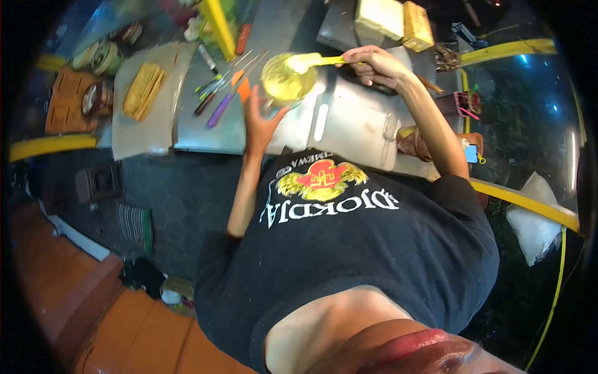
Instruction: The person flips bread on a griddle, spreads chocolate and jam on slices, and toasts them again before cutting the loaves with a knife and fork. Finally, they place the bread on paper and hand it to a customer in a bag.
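Observation:
My left hand (260,121) is curved around the near side of a see-through tub (269,103), fingers on its left and thumb on its right. Inside the tub is a pale yellow spread (285,86). A yellow spatula (330,61) is pinched by its handle in my right hand (377,65). Its head, over the tub's opening, carries a whitish-yellow lump (302,62). To the left of the tub lie a purple-handled tool (219,113), an orange spatula (242,84) and several thin tools on the metal counter (289,132).
A toasted bread block (144,91) rests on a paper-covered board (128,132) at left. White bread (380,19) and a browned loaf (417,26) stand at the back. Yellow frame bars (218,28) border the counter. A phone (471,154) sits at right.

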The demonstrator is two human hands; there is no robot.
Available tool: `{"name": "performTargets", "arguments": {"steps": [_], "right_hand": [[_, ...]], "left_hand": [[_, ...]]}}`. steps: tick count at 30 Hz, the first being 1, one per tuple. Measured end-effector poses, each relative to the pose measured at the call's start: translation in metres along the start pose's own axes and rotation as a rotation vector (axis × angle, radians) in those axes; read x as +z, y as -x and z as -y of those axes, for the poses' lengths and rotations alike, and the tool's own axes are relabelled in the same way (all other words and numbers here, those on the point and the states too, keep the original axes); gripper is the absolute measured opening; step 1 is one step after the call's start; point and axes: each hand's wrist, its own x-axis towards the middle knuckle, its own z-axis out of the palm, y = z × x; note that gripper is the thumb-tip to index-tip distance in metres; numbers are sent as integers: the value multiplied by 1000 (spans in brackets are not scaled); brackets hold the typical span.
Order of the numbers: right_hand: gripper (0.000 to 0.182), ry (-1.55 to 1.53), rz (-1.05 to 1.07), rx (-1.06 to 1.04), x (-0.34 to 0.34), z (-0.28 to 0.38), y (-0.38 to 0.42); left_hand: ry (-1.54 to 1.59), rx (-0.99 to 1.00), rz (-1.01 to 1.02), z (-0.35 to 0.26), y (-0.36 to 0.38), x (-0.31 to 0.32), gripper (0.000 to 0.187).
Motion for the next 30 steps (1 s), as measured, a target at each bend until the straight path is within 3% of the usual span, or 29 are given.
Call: {"name": "performTargets", "arguments": {"steps": [2,4,6,7,8,10,12,14,16,18,20,22,24,26,27,28,30], "right_hand": [[23,264,-362,-260,-43,15,27],[22,464,-650,-396,-108,20,40],[25,754,-941,-464,-163,27,37],[26,939,-1015,-389,-184,35,35],[26,931,-1024,-405,-199,37,24],[23,1219,-1324,-597,-222,30,-7],[23,1508,-1174,-268,-220,20,-31],[22,1777,-863,-311,-192,-7,-43],[18,1747,-693,-280,-133,-2,8],[19,1537,-737,-308,-122,9,57],[22,1178,-848,-501,-152,11,74],[25,1165,-1033,-527,-198,13,59],[32,1130,-1111,-564,-234,15,34],[36,1003,-1013,-465,-276,2,1],[37,1152,-921,-572,-317,-16,-24],[37,1141,-925,-584,-310,-18,-18],[38,796,-562,-389,-269,-19,16]], "left_hand": [[-109,-110,-73,-38,7,-17,48],[198,-132,178,-70,15,5,33],[645,-366,576,-93,17,53,30],[778,-562,634,-105,10,77,40],[904,-763,692,-114,1,101,50],[1074,-1075,503,-121,-21,147,53],[1240,-1165,508,-98,-41,187,58],[1330,-1115,631,-91,-59,193,40],[1088,-866,731,-102,-71,162,34],[775,-698,630,-117,-72,122,36],[632,-620,630,-124,-69,94,38],[363,-522,522,-141,-68,80,40],[316,-502,535,-146,-70,93,41],[376,-426,500,-140,-72,120,40],[372,-450,465,-145,-75,129,40],[370,-403,401,-124,-70,150,40],[214,-308,396,-122,-72,142,39]]}}
